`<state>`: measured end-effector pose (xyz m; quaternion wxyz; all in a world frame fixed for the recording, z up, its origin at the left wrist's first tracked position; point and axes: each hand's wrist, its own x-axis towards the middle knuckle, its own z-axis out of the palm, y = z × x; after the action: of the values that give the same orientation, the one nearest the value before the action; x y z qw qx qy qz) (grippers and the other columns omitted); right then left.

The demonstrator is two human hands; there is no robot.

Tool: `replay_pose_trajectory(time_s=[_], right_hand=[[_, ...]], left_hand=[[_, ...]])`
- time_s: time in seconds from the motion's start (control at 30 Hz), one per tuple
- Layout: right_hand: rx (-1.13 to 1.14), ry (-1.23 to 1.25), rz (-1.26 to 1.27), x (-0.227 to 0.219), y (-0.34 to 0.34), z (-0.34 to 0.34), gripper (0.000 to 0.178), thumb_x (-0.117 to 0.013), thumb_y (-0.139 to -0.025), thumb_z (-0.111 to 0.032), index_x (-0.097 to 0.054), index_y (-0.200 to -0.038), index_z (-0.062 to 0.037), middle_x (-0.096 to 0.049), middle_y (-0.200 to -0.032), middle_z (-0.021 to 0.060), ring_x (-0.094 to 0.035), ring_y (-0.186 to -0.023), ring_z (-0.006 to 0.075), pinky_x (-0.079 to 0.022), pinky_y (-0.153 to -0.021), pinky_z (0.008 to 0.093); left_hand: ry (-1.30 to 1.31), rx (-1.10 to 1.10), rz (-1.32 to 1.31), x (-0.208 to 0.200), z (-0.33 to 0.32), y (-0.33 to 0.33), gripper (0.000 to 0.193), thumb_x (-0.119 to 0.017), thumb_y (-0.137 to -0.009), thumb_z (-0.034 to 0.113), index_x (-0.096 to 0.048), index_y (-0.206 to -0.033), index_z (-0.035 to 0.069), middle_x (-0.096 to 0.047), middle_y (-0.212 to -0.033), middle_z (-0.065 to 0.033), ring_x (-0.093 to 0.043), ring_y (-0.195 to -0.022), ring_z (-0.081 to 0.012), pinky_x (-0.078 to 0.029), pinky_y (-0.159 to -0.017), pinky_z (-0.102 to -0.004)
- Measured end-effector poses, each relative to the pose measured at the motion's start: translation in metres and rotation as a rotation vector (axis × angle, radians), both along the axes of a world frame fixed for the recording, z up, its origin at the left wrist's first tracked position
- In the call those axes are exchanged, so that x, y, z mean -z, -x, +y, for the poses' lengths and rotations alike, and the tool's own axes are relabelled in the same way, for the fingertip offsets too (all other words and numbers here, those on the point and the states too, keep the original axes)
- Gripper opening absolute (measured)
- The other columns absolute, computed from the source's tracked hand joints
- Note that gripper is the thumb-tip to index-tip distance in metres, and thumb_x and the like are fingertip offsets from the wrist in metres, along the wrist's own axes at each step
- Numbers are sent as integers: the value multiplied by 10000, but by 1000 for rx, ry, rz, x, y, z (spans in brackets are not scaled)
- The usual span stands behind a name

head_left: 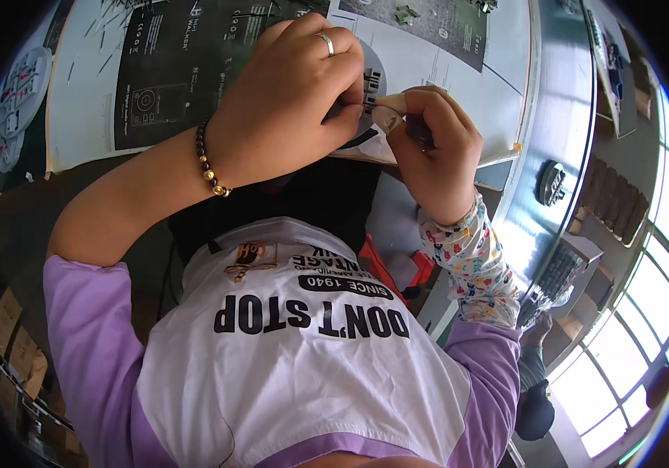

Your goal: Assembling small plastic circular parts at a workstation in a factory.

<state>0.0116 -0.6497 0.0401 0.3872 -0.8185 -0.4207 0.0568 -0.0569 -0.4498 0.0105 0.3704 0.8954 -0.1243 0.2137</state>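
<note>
My left hand [291,97], with a ring and a beaded bracelet, curls over a round grey piece [377,58] at the table's front edge. Its fingers are closed, and the fingertips are mostly hidden behind the hand. A small part with dark prongs [372,80] shows on the grey piece between my hands. From the right, my right hand [440,148] meets it with thumb and forefinger pinched, pale covers on the tips. Something dark [420,134] is tucked in the right palm; its kind is unclear.
Printed dark sheets [155,78] cover the white tabletop, with thin black strands [252,15] scattered at the back. Trays of small parts [18,109] stand far left. On the metal surface [541,125] at right lies a dark round part [553,183]. Another person [535,405] is at lower right.
</note>
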Motion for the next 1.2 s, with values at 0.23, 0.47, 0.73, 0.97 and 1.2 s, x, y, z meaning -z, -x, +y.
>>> replay_pose_trajectory(time_s=[0.23,0.47,0.73,0.97,1.2], right_hand=[[50,28,47,-1,3,1,165,-661,-804,101,-634,-961,58,-648,-883,69,-542,-682,73,-458,-598,221],[77,6,58,-2,3,1,172,-681,-780,86,-627,-938,45,-654,-848,91,-609,-662,138,-494,-588,255],[76,44,56,-4,4,2,173,-689,-772,79,-629,-925,27,-661,-834,105,-648,-645,179,-521,-577,286],[-102,114,-106,-9,-9,5,193,-664,-748,76,-634,-925,7,-647,-837,111,-649,-658,239,-528,-588,331],[-282,303,-300,-29,-17,18,203,-671,-725,75,-622,-912,12,-655,-883,152,-637,-673,311,-540,-624,365]], left_hand=[[35,16,-40,3,1,1,209,-775,-711,26,-587,-794,66,-626,-950,-45,-580,-916,-267,-466,-843,-391],[72,69,41,-15,7,1,171,-733,-725,41,-581,-803,57,-610,-879,-116,-580,-895,-344,-449,-807,-445],[91,18,-240,-4,1,-3,171,-712,-713,45,-542,-735,55,-588,-765,-147,-582,-835,-388,-438,-765,-482],[114,42,3,-16,6,-1,166,-708,-711,39,-547,-750,41,-593,-786,-155,-584,-852,-401,-439,-773,-497],[134,66,135,-13,5,0,161,-733,-735,65,-585,-784,28,-593,-894,-157,-568,-924,-384,-438,-833,-488]])
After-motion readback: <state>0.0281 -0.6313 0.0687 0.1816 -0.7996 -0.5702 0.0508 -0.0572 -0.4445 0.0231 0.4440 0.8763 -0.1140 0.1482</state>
